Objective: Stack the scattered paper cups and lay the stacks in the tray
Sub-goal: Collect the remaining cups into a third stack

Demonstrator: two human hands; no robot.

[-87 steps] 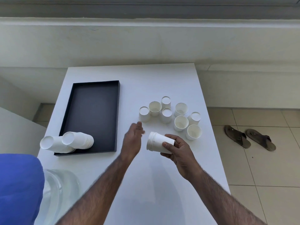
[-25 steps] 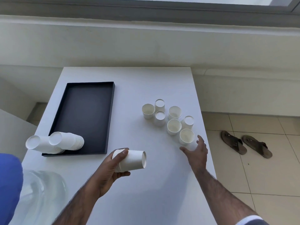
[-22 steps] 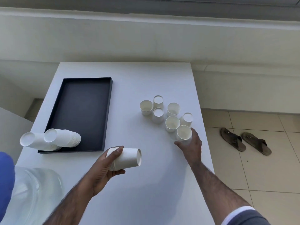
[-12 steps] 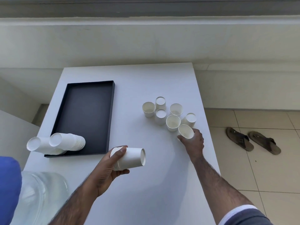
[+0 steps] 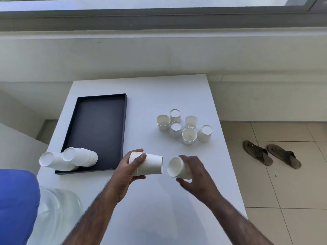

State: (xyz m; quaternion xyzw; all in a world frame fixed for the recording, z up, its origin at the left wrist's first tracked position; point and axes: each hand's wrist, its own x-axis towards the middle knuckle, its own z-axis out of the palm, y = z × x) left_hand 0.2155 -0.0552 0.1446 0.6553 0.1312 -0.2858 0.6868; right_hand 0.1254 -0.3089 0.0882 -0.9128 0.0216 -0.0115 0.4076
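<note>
My left hand (image 5: 128, 171) grips a short stack of white paper cups (image 5: 150, 166) on its side, mouth pointing right. My right hand (image 5: 194, 174) holds a single paper cup (image 5: 177, 167), its mouth turned left toward the stack, a small gap between them. Several loose cups (image 5: 184, 128) stand in a cluster on the white table (image 5: 159, 209), some upright and some upside down. The black tray (image 5: 99, 128) lies at the left. Two cup stacks (image 5: 74, 159) rest on their sides at its near end, the left one sticking out over the tray's edge.
A clear water jug (image 5: 56, 209) and a blue sleeve (image 5: 16, 206) fill the lower left. A pair of brown sandals (image 5: 272, 156) lies on the tiled floor to the right. A low wall and window ledge run behind the table.
My right hand picked one cup out of the cluster and carried it back left, near the stack in my left hand. The stack passed earlier from my right hand to my left.
</note>
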